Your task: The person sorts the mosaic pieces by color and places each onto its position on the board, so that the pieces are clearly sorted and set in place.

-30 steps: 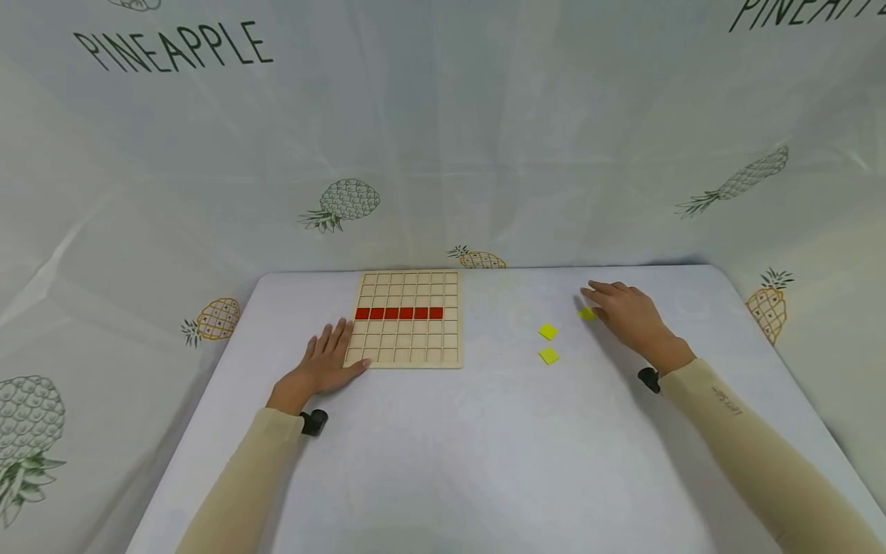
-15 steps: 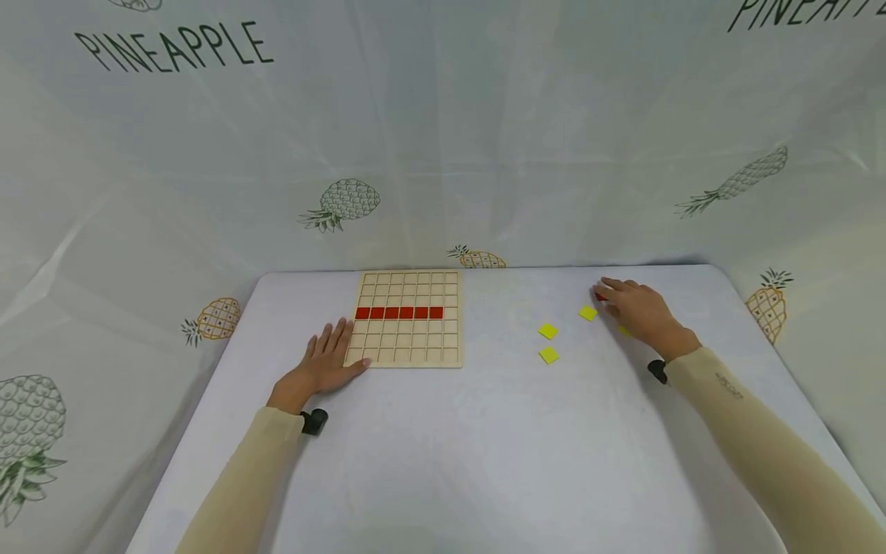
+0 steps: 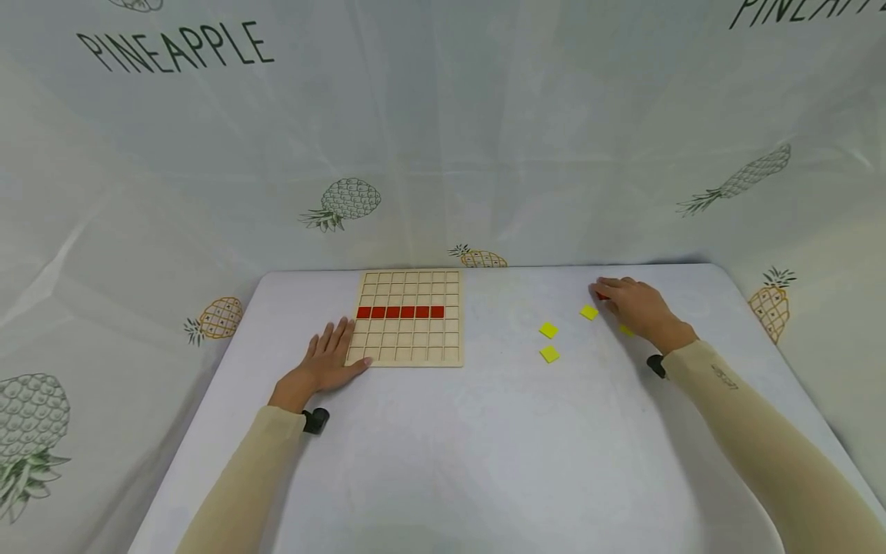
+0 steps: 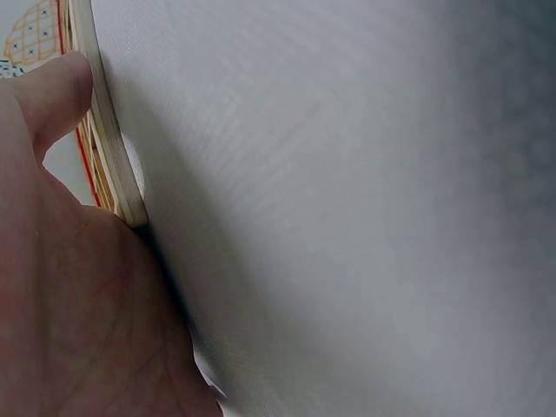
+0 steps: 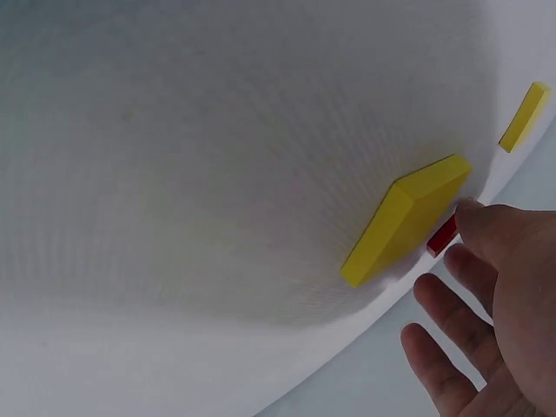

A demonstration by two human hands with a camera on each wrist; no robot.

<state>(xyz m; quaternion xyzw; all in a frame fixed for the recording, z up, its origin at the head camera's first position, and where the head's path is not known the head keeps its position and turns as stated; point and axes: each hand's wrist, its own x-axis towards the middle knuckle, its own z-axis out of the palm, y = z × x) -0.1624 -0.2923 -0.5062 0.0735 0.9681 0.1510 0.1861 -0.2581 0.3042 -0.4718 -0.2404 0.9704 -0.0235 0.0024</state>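
Note:
In the head view my left hand (image 3: 321, 369) lies with straight fingers at the left edge of a wooden grid board (image 3: 408, 340), its thumb over the near left corner. A row of red square tiles (image 3: 393, 312) runs across the board's middle. Toward the back right of the table, my right hand (image 3: 640, 309) pinches a loose red tile (image 5: 443, 235) between thumb and index finger. The other fingers are spread in the right wrist view. Close by the thumb is a yellow tile (image 5: 407, 217), partly covered by the hand in the head view.
Two yellow tiles (image 3: 549, 330) lie between the board and my right hand, with another yellow tile (image 3: 589, 312) nearer that hand. The white table (image 3: 457, 446) ends at a curtain (image 3: 554, 154) printed with pineapples.
My right hand has moved right and slightly back, from a yellow tile to the red tile, and its fingers have closed on it. The left hand has stayed in place.

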